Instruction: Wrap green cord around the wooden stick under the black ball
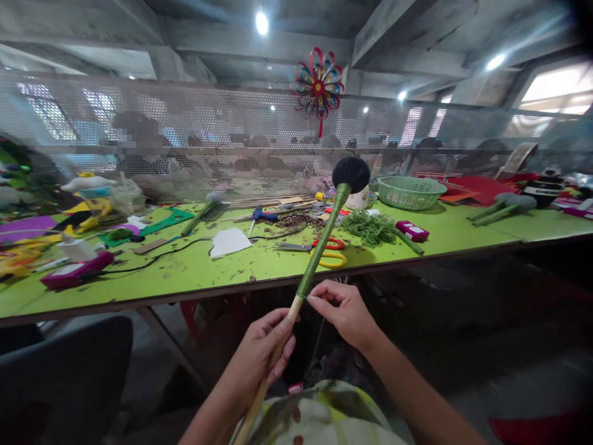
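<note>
My left hand (pixel 271 346) is closed around the bare lower part of a wooden stick (pixel 254 413). The stick slants up and away from me, its upper length wrapped in green yarn (pixel 319 250). A round black fuzzy head (pixel 351 174) tops it, above the table's far half. At the lower end of the wrapping, my right hand (pixel 345 312) pinches the green strand between thumb and forefinger, close beside the stick. A thin strand hangs below toward my lap.
On the green table (pixel 152 281) lie scissors (pixel 331 253) with red and yellow handles, a glue gun (pixel 263 215), white paper (pixel 230 242), a green yarn heap (pixel 369 227), a green basket (pixel 411 192) and a purple box (pixel 412 231). A perforated screen (pixel 250 123) stands behind. A dark chair (pixel 69 377) is at left.
</note>
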Available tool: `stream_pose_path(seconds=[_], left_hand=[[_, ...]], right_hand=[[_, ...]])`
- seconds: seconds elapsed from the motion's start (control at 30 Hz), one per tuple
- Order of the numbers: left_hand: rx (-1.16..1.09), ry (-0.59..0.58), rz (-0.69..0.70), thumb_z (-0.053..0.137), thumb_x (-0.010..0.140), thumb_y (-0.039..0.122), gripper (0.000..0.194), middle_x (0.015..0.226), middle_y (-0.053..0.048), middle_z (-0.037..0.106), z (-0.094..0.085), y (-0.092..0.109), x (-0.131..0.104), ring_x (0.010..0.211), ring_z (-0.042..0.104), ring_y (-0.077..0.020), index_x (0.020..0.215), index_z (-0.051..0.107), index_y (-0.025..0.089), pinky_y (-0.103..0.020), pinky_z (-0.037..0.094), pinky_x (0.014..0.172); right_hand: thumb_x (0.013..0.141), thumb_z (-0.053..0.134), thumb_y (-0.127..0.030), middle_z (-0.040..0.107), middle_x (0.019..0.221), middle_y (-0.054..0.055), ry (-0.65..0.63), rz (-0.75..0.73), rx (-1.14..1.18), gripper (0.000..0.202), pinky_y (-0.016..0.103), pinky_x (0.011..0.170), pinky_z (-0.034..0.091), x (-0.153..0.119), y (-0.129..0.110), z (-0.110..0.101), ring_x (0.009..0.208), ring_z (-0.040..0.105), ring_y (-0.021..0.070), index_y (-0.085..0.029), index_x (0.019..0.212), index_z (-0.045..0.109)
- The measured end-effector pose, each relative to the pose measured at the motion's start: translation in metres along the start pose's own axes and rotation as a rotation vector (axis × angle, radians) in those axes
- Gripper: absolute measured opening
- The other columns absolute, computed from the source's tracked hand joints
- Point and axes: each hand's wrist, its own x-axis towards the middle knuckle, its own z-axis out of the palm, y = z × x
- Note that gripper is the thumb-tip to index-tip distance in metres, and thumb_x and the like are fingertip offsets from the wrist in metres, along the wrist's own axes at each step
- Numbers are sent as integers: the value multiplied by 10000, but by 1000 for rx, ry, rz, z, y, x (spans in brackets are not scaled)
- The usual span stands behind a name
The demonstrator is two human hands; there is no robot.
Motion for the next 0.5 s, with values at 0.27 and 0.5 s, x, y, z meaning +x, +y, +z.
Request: stream_pose_path(seconds=[0.27,0.5], left_hand=[[-77,-74,-33,504,866,405,285,479,70,495,-7,-6,-4,261,317,-11,1006,563,164,-126,181,281],[-86,-77,-37,505,864,403,289,470,58,518,-7,-5,-3,257,318,-14,1005,574,160,-127,179,280]], right_hand=[[792,603,-308,506,595,-12,-71,26,75,188,228,504,310,-2,-4,-1,539,386,100,-138,716,626],[775,626,-337,435,536,-42,-72,103,134,207,213,446,256,-2,-7,-2,477,337,78,-142,711,606]])
